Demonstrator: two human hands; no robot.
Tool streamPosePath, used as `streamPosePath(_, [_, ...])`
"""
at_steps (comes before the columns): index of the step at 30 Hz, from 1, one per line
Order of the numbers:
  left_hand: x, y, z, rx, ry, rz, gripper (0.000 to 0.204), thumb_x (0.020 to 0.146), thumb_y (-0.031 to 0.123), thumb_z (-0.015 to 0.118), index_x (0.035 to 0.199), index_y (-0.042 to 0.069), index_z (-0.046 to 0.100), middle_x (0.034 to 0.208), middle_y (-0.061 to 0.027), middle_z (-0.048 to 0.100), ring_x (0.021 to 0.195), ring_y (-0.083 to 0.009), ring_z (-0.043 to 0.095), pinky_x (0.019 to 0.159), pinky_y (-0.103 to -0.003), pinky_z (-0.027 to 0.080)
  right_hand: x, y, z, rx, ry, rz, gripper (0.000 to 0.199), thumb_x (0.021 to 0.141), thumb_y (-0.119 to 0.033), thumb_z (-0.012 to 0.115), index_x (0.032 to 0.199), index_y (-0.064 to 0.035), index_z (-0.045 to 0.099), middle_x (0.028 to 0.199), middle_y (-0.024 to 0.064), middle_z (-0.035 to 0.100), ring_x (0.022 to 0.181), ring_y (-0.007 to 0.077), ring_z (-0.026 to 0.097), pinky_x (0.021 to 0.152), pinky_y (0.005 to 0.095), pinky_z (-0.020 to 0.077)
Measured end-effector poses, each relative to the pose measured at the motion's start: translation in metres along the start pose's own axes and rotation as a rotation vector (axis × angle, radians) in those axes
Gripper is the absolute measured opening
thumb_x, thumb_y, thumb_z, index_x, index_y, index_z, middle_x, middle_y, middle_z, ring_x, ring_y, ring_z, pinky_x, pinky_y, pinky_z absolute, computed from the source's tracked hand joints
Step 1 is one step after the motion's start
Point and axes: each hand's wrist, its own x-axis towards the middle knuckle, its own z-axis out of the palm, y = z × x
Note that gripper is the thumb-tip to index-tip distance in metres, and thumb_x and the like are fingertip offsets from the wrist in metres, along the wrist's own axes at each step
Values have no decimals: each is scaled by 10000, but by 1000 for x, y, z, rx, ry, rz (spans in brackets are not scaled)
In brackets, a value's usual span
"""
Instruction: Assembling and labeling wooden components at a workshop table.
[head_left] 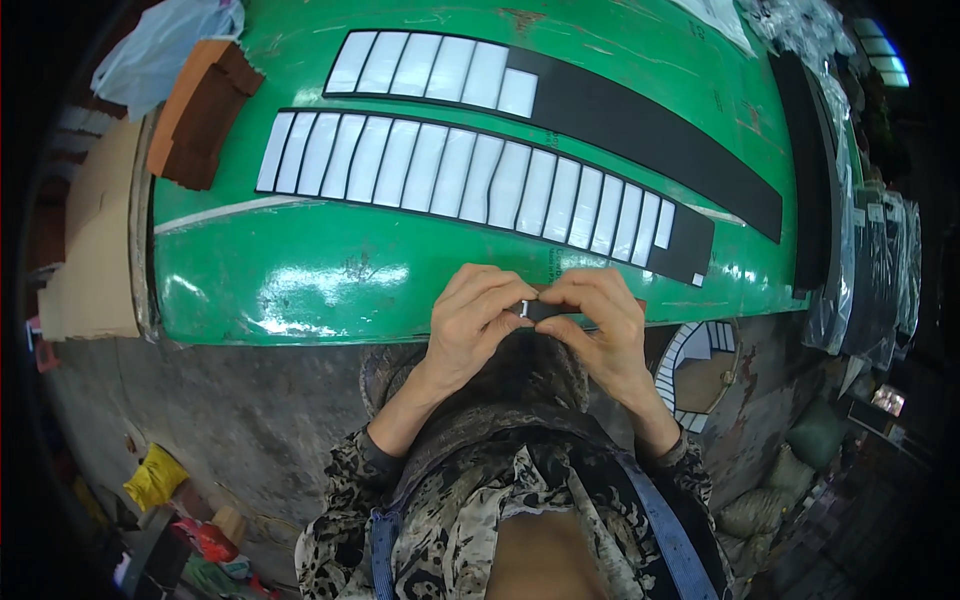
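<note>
At the table's near edge, my left hand [468,325] and my right hand [605,322] come together, fingertips closed in a pinch. Between them is a small dark piece [545,310], with a little white bit [524,308] at its left end; its exact kind is too small to make out. Just beyond my hands lies a long dark panel [693,235] covered with a row of white rectangular pieces [455,170]. Behind it rests a second, slightly curved dark panel [650,140], white pieces covering only its left part.
Both panels lie on a green table [360,265]. Reddish-brown blocks [205,115] and a plastic bag [170,55] occupy its left side. Dark panels [800,170] and plastic-wrapped pieces [875,270] stand at the right. A round-edged panel [700,375] with white pieces is below the table edge.
</note>
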Motion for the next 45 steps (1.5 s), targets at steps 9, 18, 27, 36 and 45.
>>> streamPosePath(9, [5,4,2,277,-5,222,392,577,-25,699,955,75,678,942,-75,610,829,-268,583,693,-358,490,-25,8,-4,-192,111,-220,447,606,-20,752,1043,-48,662,999,68,615,802,246,581,675,343,496])
streamPosePath(18, [2,-6,3,396,10,387,355,611,-21,664,947,92,687,965,-73,606,831,-271,601,648,-337,503,-30,11,13,-342,117,-269,416,660,7,653,1073,-38,657,1040,89,606,838,253,588,689,331,511])
streamPosePath(27, [5,1,-4,373,-55,386,358,670,10,671,1022,68,642,953,-112,597,790,-250,601,623,-336,468,24,7,-36,-6,65,-125,252,782,19,645,1033,-4,643,928,144,630,844,293,611,718,366,490])
streamPosePath(36, [7,-2,-16,334,-19,361,404,611,-26,674,1001,75,664,923,-105,594,758,-237,600,600,-320,477,199,85,8,-361,-36,-241,163,740,-80,706,868,-16,628,858,105,611,784,290,615,650,387,495])
streamPosePath(45, [7,-5,-19,245,-28,341,452,592,-31,672,1026,98,666,932,-99,581,802,-238,602,625,-327,478,246,101,23,-611,-237,-329,161,697,-65,726,791,2,613,813,145,617,797,318,618,644,405,519])
